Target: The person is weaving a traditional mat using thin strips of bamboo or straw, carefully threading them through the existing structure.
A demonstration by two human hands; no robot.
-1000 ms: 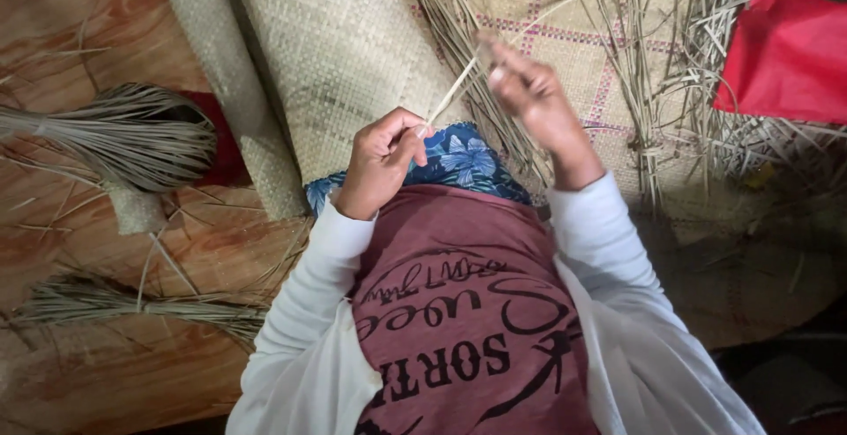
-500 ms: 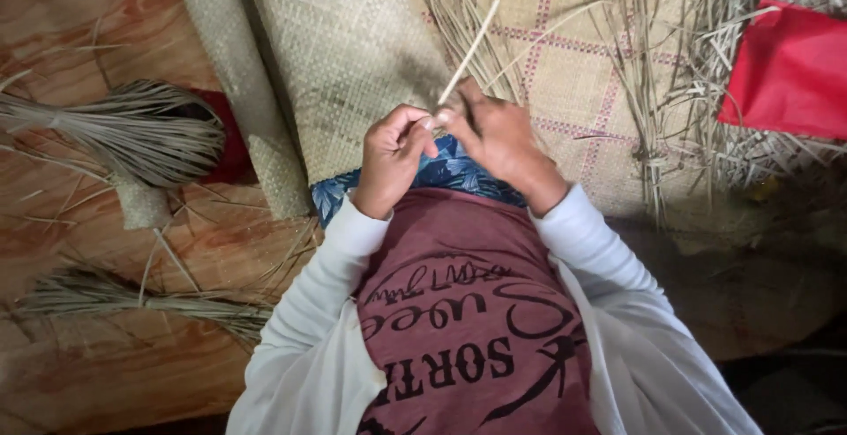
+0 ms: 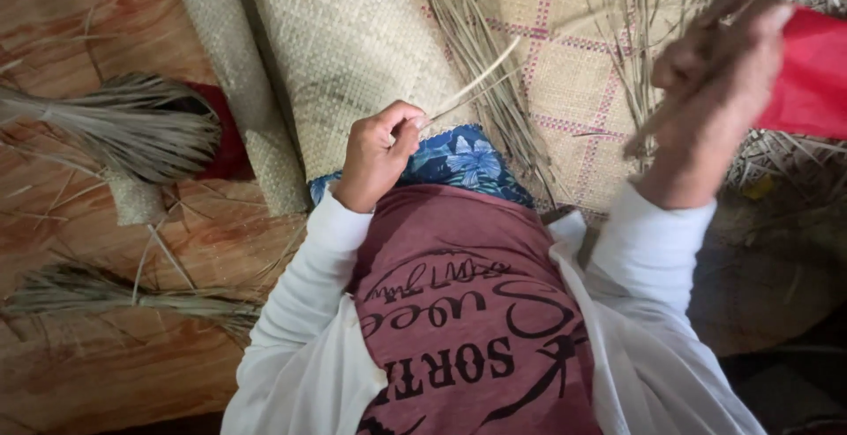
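Over the woven mat (image 3: 353,47), left hand (image 3: 375,157) pinching a pale straw strip (image 3: 476,78), right hand (image 3: 719,73) raised, blurred, grip impossible to tell, beside red cloth (image 3: 812,73).

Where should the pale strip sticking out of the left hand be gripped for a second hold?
Probably at its free upper end. The strip rises slanting up-right from the left hand, which pinches its base. Coming from the right, over the woven mat, fingers could close across its narrow width without touching the loose straw.
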